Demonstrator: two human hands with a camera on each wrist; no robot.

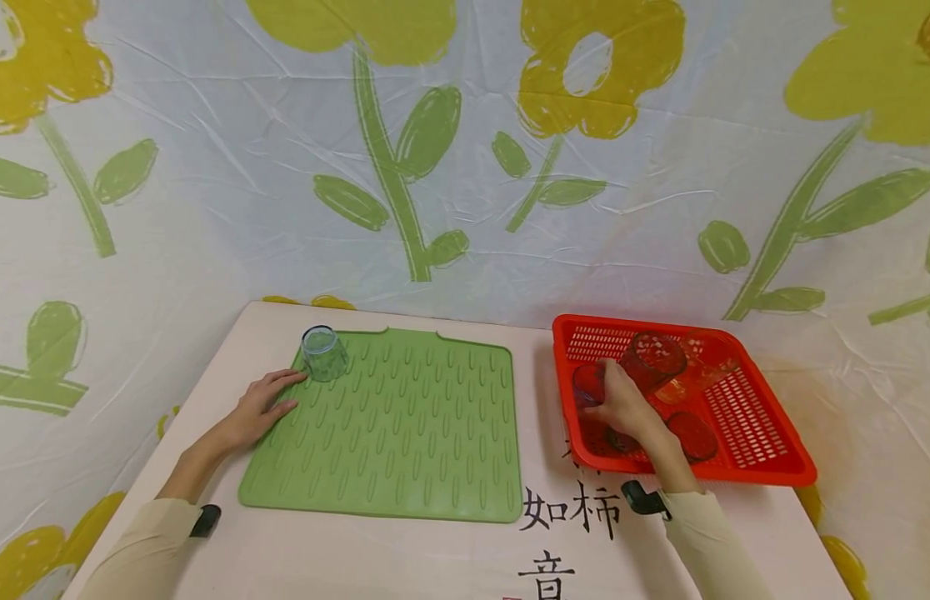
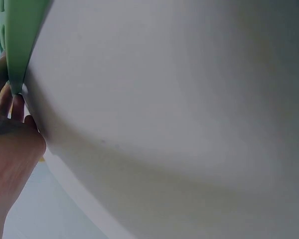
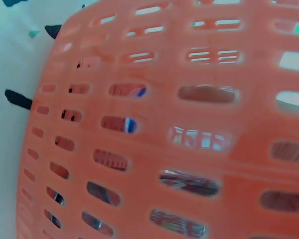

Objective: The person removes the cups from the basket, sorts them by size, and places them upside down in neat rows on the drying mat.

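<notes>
My left hand (image 1: 258,408) rests at the left edge of a green drying mat (image 1: 405,433), fingers extended over its ridged top. Just beyond the fingertips, a clear bluish glass (image 1: 326,357) stands on the mat's far left corner. In the left wrist view, my left hand (image 2: 12,139) shows beside the mat's edge (image 2: 22,45). Inside a red plastic basket (image 1: 735,471), my right hand (image 1: 628,408) grips a drinking glass (image 1: 587,385) near the left wall. The basket's slotted wall (image 3: 154,114) fills the right wrist view and mostly hides that hand.
Other glasses lie in the basket, among them a large one (image 1: 655,360) toward the back and another (image 1: 692,437) near the front. The pale table (image 1: 405,558) carries black written characters (image 1: 573,508) between mat and basket. A flower-printed cloth (image 1: 472,208) hangs behind.
</notes>
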